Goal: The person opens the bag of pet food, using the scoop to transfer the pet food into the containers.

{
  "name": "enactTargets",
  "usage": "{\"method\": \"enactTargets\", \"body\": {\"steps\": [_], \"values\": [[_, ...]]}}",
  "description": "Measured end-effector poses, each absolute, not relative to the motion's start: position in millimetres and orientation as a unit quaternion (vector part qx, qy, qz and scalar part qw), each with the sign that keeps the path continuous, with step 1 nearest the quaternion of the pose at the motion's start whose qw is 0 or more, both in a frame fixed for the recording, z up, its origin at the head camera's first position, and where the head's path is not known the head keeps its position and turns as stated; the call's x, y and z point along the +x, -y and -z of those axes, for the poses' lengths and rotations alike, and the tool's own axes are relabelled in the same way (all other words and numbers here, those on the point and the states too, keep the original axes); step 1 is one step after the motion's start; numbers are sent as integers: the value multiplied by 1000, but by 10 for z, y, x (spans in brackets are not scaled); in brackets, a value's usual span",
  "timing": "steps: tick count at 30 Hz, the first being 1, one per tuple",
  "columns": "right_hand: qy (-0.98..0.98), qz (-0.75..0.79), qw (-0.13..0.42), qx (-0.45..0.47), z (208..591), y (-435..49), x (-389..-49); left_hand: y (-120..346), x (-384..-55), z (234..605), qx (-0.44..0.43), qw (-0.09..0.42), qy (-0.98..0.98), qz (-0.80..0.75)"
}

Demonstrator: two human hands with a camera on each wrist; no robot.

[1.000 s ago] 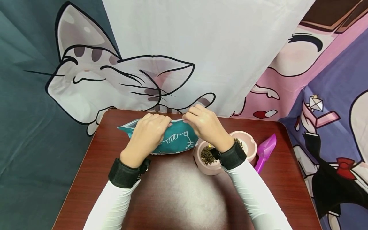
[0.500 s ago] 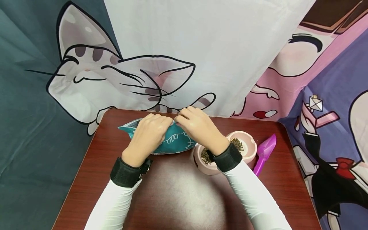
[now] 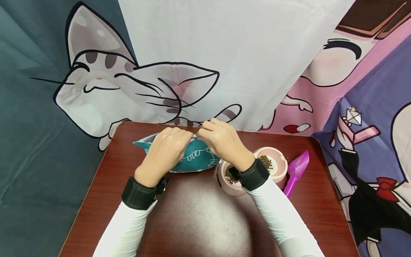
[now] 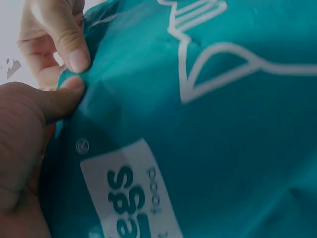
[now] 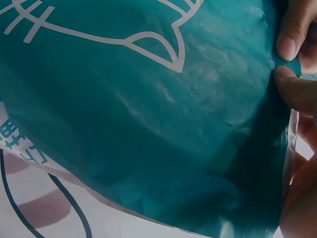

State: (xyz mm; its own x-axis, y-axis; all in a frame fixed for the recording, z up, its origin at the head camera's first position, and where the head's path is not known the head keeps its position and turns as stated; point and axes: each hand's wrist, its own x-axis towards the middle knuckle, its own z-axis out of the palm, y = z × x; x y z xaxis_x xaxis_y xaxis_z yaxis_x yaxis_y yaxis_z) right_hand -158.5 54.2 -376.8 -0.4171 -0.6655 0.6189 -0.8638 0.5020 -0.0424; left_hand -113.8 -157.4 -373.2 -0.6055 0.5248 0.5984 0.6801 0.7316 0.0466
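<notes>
A teal pet food bag (image 3: 194, 162) printed with a white cat outline stands near the table's back edge in the head view. My left hand (image 3: 167, 148) pinches its upper edge, thumb on the front face. Just beside it, my right hand (image 3: 223, 142) pinches the same edge. Both thumb tips nearly meet on the bag (image 4: 198, 139) in the left wrist view, above a white printed label (image 4: 131, 191). From the right wrist, the right hand (image 5: 304, 119) shows at the bag's rim, with fingers behind it. I cannot tell whether the top is sealed.
A pink double bowl (image 3: 232, 191) with brown kibble (image 3: 264, 162) stands right of the bag, partly under my right wrist. Farther right lies a purple scoop (image 3: 297, 169). The reddish-brown table (image 3: 106, 200) meets a cartoon-printed cloth (image 3: 250, 64) at the back.
My right hand has slid left along the bag's upper edge, close to my left hand. Over the last half second both hands hardly move, and the left hand stays in place on the bag.
</notes>
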Motion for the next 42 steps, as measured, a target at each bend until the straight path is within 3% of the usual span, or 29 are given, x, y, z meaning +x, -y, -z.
{"method": "enactTargets", "body": {"steps": [27,42], "values": [[836,-143,248,469,3708,-383,-1538,1651,-1121,3792,-319,308,881,169],[823,-173,267,471,3734,-418,-1567,1861,-1038,3693,-315,268,898,147]]}}
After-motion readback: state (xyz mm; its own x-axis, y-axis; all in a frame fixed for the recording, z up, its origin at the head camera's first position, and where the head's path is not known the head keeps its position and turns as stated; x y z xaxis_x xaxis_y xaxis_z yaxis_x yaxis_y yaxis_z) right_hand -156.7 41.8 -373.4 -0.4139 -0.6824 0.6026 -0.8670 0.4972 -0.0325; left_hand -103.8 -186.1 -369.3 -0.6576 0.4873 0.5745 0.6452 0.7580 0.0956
